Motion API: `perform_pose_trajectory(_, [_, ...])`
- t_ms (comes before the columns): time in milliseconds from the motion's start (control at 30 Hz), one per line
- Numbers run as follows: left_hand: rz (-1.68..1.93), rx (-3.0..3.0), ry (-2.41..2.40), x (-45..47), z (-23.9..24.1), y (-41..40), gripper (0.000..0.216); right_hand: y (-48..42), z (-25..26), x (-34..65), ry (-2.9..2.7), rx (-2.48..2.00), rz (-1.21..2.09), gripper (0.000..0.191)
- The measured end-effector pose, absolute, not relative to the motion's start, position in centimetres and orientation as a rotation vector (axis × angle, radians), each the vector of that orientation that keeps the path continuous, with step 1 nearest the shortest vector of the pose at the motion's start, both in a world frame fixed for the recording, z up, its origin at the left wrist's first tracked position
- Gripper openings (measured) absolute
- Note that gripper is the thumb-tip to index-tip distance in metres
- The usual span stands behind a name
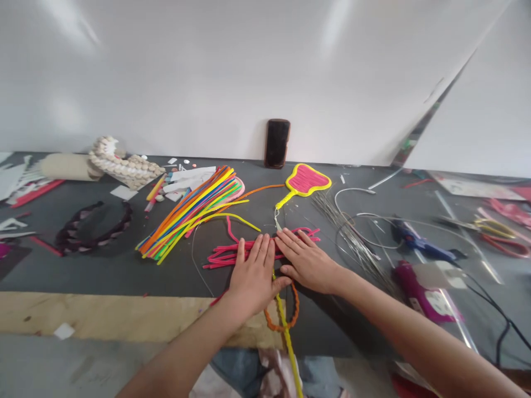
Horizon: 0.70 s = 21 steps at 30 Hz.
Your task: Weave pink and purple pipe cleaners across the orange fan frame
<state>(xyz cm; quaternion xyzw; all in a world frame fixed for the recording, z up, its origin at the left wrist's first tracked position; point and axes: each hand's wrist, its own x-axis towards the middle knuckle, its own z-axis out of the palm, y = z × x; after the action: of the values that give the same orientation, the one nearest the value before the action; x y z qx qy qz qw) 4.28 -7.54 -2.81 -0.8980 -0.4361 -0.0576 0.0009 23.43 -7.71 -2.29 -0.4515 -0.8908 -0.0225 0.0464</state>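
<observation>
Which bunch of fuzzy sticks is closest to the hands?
The pink bunch, partly covered by the left hand and right hand; the many-coloured bunch lies apart, farther left.

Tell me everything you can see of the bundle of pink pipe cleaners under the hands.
The bundle of pink pipe cleaners is a loose group of thin, bright strands that look soft and fuzzy. It lies roughly sideways on the dark table, with uneven ends spreading out at both sides. One strand bends up away from the rest on the left. The left hand and right hand lie flat over the middle, hiding that part.
</observation>
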Motion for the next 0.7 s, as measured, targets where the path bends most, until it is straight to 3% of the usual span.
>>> perform_pose_trajectory(300, [-0.216,-2.881,-1.373,0.0,0.0,-5.4,0.050,-7.6,-2.9,23.9,-2.635,-1.350,0.035,0.064])
perform_pose_trajectory(700, [-0.349,-2.895,-1.245,1.7,0.8,-5.2,0.035,-7.5,-1.4,23.0,-2.289,-1.170,-0.091,0.019])
